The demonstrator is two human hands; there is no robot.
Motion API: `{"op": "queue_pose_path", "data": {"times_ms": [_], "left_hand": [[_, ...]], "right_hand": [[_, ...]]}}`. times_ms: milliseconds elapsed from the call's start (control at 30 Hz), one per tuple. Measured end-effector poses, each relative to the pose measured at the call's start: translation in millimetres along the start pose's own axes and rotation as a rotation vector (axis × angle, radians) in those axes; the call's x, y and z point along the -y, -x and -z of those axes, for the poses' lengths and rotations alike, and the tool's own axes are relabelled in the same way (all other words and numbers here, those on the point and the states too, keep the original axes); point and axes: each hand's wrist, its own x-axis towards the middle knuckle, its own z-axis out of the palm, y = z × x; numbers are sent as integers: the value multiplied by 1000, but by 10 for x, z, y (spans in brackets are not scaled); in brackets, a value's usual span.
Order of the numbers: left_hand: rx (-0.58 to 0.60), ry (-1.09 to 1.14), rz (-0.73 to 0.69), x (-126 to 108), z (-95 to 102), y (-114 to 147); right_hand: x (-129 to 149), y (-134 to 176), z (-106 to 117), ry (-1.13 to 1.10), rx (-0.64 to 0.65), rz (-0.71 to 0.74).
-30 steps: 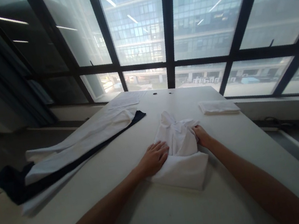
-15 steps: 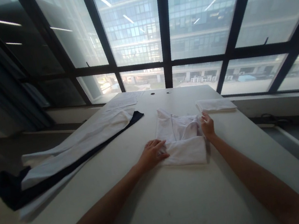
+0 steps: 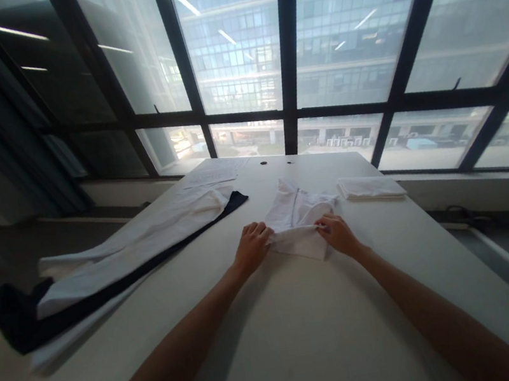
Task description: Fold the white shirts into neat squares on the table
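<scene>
A partly folded white garment [image 3: 297, 243], which looks like a shirt, lies in the middle of the table. My left hand [image 3: 254, 245] grips the left end of its folded edge, fingers curled over the cloth. At the right end of that same edge, my right hand [image 3: 337, 233] pinches the fabric between thumb and fingers. The edge is stretched between both hands, slightly raised, and the near flap hangs down toward me. Beyond the hands, the far part of the garment lies loosely with a seam line running up it.
To the right sits a neatly folded white cloth [image 3: 370, 187]. Several long white garments and a dark navy one [image 3: 19, 321] are spread along the left side. A paper sheet [image 3: 210, 173] lies at the far left of the white table [image 3: 280, 354], before large windows.
My right hand has moved left from the garment's right side and now pinches the folded edge. My left hand has shifted slightly up and closed on the cloth. The near edge is lifted.
</scene>
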Motion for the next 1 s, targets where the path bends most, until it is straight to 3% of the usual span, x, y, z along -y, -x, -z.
{"op": "queue_pose_path", "data": {"times_ms": [100, 167, 233, 300, 367, 400, 433, 533, 600, 700, 833, 1000], "left_hand": [[21, 39, -69, 82, 225, 169], [67, 88, -111, 155, 396, 303], [185, 164, -155, 219, 560, 429], [331, 252, -166, 250, 680, 515], [374, 316, -118, 238, 724, 544], [342, 329, -86, 217, 710, 537], [288, 332, -62, 188, 671, 516], [155, 307, -44, 91, 437, 384], [132, 292, -41, 44, 223, 255], [134, 270, -47, 14, -112, 44], [107, 264, -38, 0, -466, -153], [-37, 312, 115, 46, -578, -203]], "right_hand": [[310, 52, 188, -80, -11, 60], [586, 163, 351, -94, 85, 117], [861, 305, 517, -123, 320, 151], [1079, 428, 644, -264, 663, 156], [1190, 492, 683, -424, 874, 122], [1200, 498, 660, -466, 866, 85], [1181, 489, 607, -467, 781, 37], [1004, 414, 312, -286, 344, -107], [862, 368, 72, -112, 165, -130], [738, 325, -221, 135, 124, -100], [733, 269, -399, 344, 157, -187], [600, 200, -365, 263, 134, -335]]}}
